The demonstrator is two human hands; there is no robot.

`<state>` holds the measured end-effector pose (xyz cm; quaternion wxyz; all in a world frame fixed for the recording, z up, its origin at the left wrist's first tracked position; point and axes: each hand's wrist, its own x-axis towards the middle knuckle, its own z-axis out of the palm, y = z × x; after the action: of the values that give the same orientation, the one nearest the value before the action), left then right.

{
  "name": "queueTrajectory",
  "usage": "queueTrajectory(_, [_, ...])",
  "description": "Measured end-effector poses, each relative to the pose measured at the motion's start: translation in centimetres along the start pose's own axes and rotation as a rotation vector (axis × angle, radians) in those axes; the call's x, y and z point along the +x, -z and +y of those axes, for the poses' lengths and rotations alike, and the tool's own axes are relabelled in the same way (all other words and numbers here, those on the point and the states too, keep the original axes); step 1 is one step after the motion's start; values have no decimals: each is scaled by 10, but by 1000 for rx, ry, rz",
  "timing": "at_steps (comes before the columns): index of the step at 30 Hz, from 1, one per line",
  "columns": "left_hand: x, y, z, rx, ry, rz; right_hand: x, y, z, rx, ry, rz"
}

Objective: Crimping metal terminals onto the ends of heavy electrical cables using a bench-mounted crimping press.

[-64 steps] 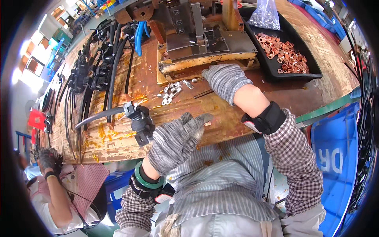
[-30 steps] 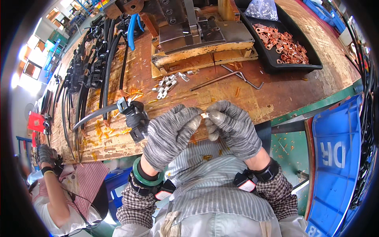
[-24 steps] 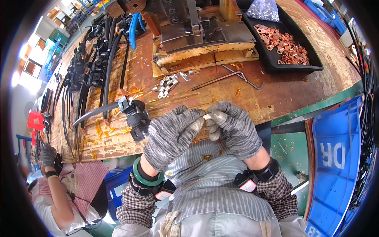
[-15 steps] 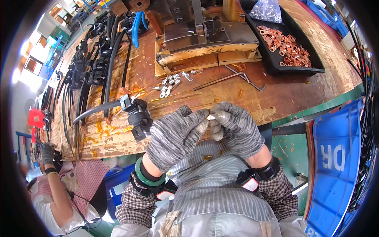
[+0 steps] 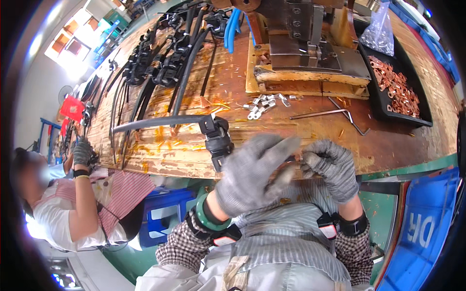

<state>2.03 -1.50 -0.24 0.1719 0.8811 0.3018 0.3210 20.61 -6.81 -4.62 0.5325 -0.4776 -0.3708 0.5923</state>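
Observation:
Above the near table edge, my left hand (image 5: 257, 174), in a grey knit glove, has its fingers stretched out and the thumb apart. Nothing shows in its grasp. Beside it my right hand (image 5: 332, 169), gloved alike, is pinched at thumb and fingertips; what it holds, if anything, is hidden. Close to the left hand's knuckles lies a black clamp-like plastic part (image 5: 217, 140) with a black cable (image 5: 160, 121) running off to the left. Beyond the hands is a small heap of silver cable lugs (image 5: 262, 105).
A metal press (image 5: 310, 53) stands at the back. Right of it, a black tray (image 5: 403, 116) holds copper lugs and a plastic bag (image 5: 378, 36). Hex keys (image 5: 315, 115) lie before it. Black cable assemblies (image 5: 165, 72) and blue-handled pliers (image 5: 233, 31) lie left. A co-worker (image 5: 82, 203) sits left.
My left hand has opened and drawn away from the right; before, their fingertips met around a small pale piece. The view has shifted left, so the table's things appear further right.

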Motion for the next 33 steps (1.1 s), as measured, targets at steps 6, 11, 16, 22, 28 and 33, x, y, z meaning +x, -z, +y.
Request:
queueTrajectory(6, [-54, 36, -39, 289, 527, 445, 2, 3, 6, 32, 8, -4])
queueTrajectory(11, [-55, 26, -69, -240, 783, 290, 1, 2, 4, 49, -3, -26])
queueTrajectory(16, [-42, 26, -59, -704, 868, 177, 0, 2, 15, 43, 119, -16])
queueTrajectory(22, [-25, 9, -49, -771, 396, 445, -5, 3, -6, 174, 24, 74])
queueTrajectory(28, [23, 19, -61, -1070, 182, 423, 19, 17, -51, 217, 296, 144])
queueTrajectory(33, [57, 26, -99, -191, 42, 530, 51, 21, -77, 132, 289, 86])
